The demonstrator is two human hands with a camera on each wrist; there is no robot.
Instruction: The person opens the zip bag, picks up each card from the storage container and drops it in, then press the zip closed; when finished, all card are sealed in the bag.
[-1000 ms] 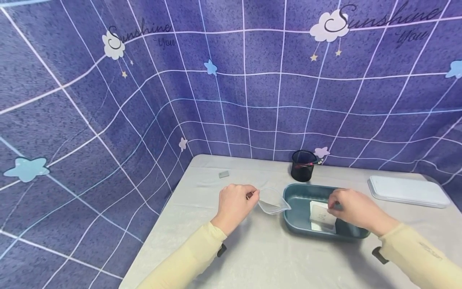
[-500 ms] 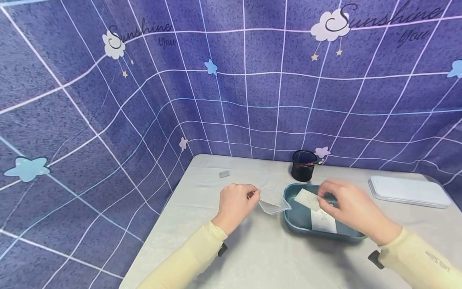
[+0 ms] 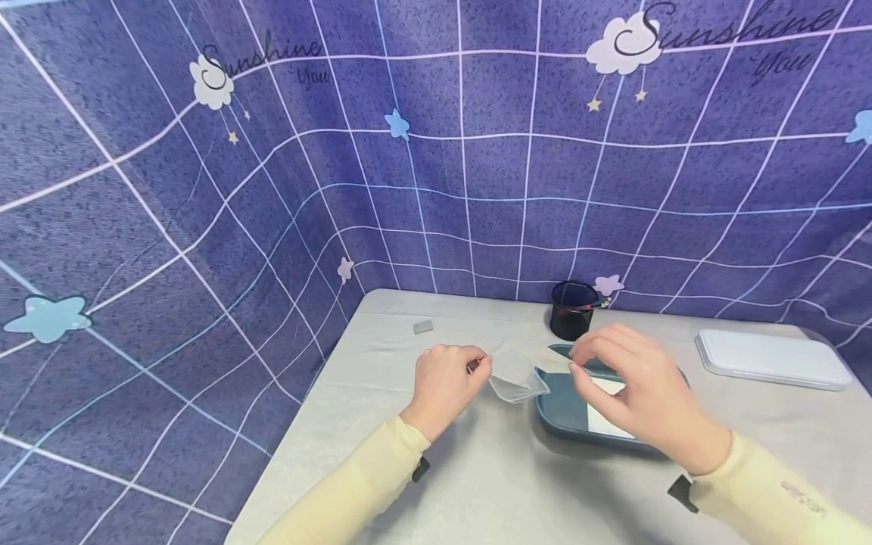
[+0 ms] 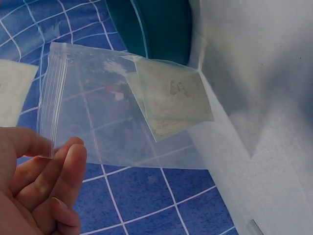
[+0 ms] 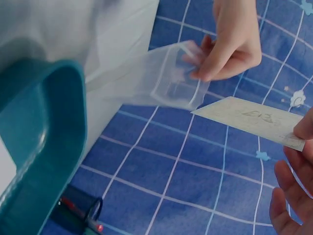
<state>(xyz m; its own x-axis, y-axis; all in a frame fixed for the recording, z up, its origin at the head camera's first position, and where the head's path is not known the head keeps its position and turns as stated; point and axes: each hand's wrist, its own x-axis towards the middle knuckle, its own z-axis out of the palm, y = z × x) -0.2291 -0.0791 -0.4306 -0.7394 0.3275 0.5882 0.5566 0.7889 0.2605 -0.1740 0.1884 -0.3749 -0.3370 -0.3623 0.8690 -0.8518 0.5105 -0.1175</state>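
My left hand (image 3: pixel 446 384) pinches the mouth edge of a clear zip bag (image 4: pixel 102 132), which hangs with its top spread. Inside the bag lie thin pale paper cards (image 4: pixel 176 95) with pencilled marks. Between the thumb and fingers of my right hand (image 3: pixel 636 390) is another pale paper card (image 5: pixel 249 117), also marked. Its far corner is right by the bag's mouth in the right wrist view. Below the right hand stands a teal tray (image 3: pixel 562 430), with white paper (image 3: pixel 602 415) in it, partly hidden by that hand.
A black mesh pen cup (image 3: pixel 571 322) with pens stands behind the tray. To the right lies a white flat case (image 3: pixel 770 359). A small grey block (image 3: pixel 423 327) sits at the back left of the pale-covered table (image 3: pixel 381 378). A blue patterned curtain (image 3: pixel 436 189) surrounds the back and left.
My right hand has lifted a paper card out of the tray and carried it left and up to the bag's mouth. The left hand has held the bag in place.
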